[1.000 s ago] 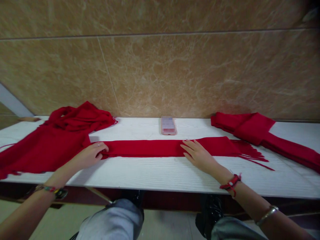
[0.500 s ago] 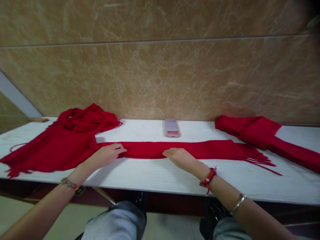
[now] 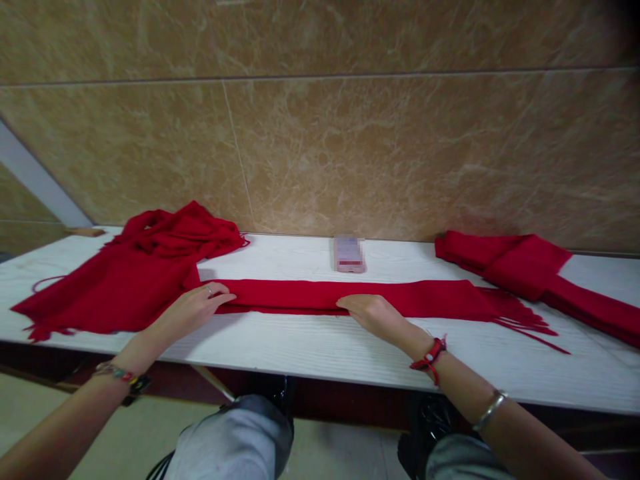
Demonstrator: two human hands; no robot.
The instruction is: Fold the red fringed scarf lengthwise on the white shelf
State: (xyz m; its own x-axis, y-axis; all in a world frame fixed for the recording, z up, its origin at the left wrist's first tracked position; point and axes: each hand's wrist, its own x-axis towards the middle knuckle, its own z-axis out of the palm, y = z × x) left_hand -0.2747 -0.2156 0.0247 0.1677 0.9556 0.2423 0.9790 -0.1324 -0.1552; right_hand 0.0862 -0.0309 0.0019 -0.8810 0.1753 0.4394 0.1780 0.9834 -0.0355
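A long red scarf (image 3: pixel 285 293) lies in a narrow folded strip along the white tabletop, its fringe (image 3: pixel 525 313) spread at the right end. Near the strip's left part, my left hand (image 3: pixel 200 307) is closed, thumb and fingers pinching the cloth. My right hand (image 3: pixel 373 312) pinches the near edge around the strip's middle. Between the two hands, a fold line runs along that near edge. The fingertips' undersides are hidden. A crumpled red scarf (image 3: pixel 150 280) lies behind and left of my left hand.
A phone (image 3: pixel 349 255) lies behind the strip, close to the tiled wall (image 3: pixel 320 153). Another folded red scarf (image 3: pixel 520 263) lies at the right. The white tabletop (image 3: pixel 280 347) has its front edge above my knees. A small brown block (image 3: pixel 85 232) is at the far left.
My left hand has slid left along the strip, while my right hand stays near its middle. The fold along the near edge now shows more clearly. The view has shifted slightly.
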